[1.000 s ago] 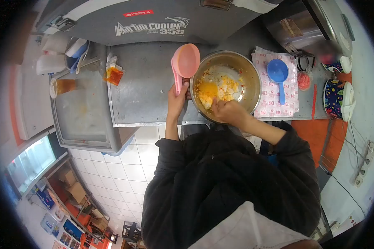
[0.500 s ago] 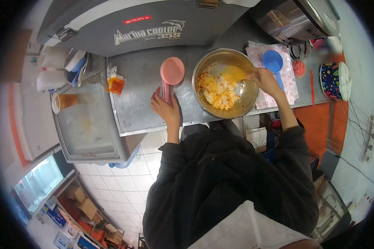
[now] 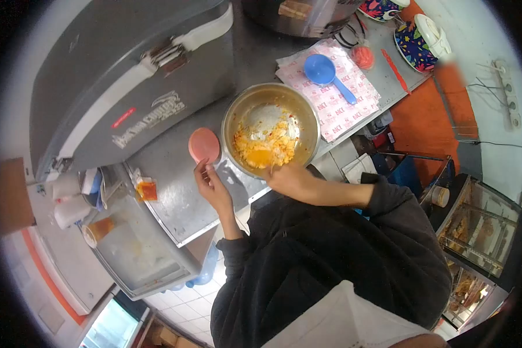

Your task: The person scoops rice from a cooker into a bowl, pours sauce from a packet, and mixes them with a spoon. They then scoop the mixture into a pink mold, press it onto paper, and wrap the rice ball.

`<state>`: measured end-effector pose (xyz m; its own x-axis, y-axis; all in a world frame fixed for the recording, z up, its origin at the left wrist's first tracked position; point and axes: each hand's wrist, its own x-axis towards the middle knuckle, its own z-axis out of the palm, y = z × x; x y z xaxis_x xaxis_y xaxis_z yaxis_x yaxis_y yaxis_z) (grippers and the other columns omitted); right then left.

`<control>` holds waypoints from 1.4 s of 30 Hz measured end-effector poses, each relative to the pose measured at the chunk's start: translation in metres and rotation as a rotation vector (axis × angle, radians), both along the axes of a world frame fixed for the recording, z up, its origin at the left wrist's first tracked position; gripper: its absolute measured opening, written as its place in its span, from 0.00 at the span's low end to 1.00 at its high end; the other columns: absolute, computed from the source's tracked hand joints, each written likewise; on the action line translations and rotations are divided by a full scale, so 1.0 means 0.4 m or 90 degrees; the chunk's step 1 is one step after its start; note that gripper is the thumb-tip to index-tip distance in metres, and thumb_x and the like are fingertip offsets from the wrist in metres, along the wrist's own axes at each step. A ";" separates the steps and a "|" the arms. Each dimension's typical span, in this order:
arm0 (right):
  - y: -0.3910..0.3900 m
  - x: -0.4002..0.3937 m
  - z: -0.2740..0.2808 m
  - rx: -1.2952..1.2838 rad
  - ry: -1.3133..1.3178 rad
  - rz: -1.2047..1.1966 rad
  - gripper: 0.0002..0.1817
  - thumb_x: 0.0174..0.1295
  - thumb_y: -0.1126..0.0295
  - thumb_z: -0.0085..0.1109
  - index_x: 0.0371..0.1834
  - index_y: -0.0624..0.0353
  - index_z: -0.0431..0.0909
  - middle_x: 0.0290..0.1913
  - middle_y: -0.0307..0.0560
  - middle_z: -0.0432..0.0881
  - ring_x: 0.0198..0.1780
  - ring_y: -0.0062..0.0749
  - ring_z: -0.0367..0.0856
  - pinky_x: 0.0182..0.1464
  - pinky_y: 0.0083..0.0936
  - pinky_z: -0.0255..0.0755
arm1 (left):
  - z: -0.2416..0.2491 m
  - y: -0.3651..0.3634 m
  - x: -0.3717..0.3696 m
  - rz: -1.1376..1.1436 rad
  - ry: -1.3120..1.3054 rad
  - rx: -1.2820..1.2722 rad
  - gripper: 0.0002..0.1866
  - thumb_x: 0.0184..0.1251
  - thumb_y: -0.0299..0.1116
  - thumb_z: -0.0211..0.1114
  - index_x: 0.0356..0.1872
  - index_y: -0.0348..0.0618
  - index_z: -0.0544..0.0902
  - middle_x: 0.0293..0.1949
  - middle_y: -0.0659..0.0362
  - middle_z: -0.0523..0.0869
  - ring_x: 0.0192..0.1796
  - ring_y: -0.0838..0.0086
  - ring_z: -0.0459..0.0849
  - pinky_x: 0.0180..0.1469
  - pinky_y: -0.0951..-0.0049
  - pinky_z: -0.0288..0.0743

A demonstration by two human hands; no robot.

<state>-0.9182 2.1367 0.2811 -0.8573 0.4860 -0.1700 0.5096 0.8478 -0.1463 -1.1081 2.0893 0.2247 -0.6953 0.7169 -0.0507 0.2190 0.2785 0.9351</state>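
Note:
My left hand (image 3: pixel 213 187) has its fingers closed around the handle of a pink scoop (image 3: pixel 204 145), just left of a steel bowl (image 3: pixel 313 130). The scoop's round end faces up beside the rim. Orange-tinted rice (image 3: pixel 281 139) with red flecks lies in the bowl, mostly in its near half. My right hand (image 3: pixel 293 182) is closed at the near rim, on a yellow rice paddle (image 3: pixel 260 158) whose flat head rests among the rice. Its handle is hidden by my fingers. On printed paper sheets (image 3: pixel 354 104) right of the bowl lies a blue scoop (image 3: pixel 320 69).
A large grey cooler box (image 3: pixel 185 87) stands behind the steel counter (image 3: pixel 174 168). A sachet of orange sauce (image 3: pixel 147 189) lies at left, near a lidded cup (image 3: pixel 98 231). At back right are a dark pot (image 3: pixel 307 17), a red strip (image 3: pixel 395 72) and a patterned container (image 3: pixel 417 43).
The view has turned and shifted. My right hand has gone from the bowl's right side to its near rim, sweeping the paddle through the rice. The pink scoop is now tilted differently.

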 end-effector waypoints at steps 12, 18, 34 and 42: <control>0.658 0.419 -0.028 -0.061 0.406 -0.457 0.12 0.59 0.72 0.47 0.42 0.63 0.76 0.36 0.58 0.80 0.39 0.51 0.79 0.45 0.39 0.71 | 0.297 0.397 0.277 -0.433 0.199 0.045 0.09 0.63 0.27 0.55 0.42 0.39 0.77 0.39 0.52 0.81 0.43 0.61 0.80 0.46 0.68 0.71; 0.760 0.439 -0.180 -0.127 0.316 -0.308 0.23 0.61 0.57 0.53 0.51 0.63 0.72 0.50 0.60 0.72 0.50 0.51 0.72 0.54 0.39 0.66 | -0.034 0.766 0.352 -0.467 0.429 -0.133 0.09 0.60 0.29 0.57 0.41 0.44 0.78 0.41 0.55 0.81 0.46 0.58 0.78 0.47 0.60 0.72; 0.660 0.793 -0.295 -0.427 0.617 -0.561 0.20 0.61 0.75 0.51 0.57 0.66 0.65 0.38 0.50 0.74 0.35 0.30 0.75 0.39 0.28 0.71 | -0.080 0.748 0.559 -0.490 0.488 -0.194 0.20 0.54 0.30 0.62 0.50 0.49 0.72 0.46 0.53 0.76 0.51 0.60 0.75 0.51 0.58 0.68; 0.816 0.920 -0.298 -0.088 0.458 -0.604 0.26 0.59 0.72 0.54 0.61 0.66 0.62 0.57 0.61 0.70 0.59 0.57 0.66 0.59 0.38 0.62 | -0.052 0.703 0.969 -0.409 0.114 -0.199 0.30 0.48 0.41 0.68 0.50 0.41 0.66 0.42 0.50 0.74 0.42 0.58 0.79 0.37 0.60 0.74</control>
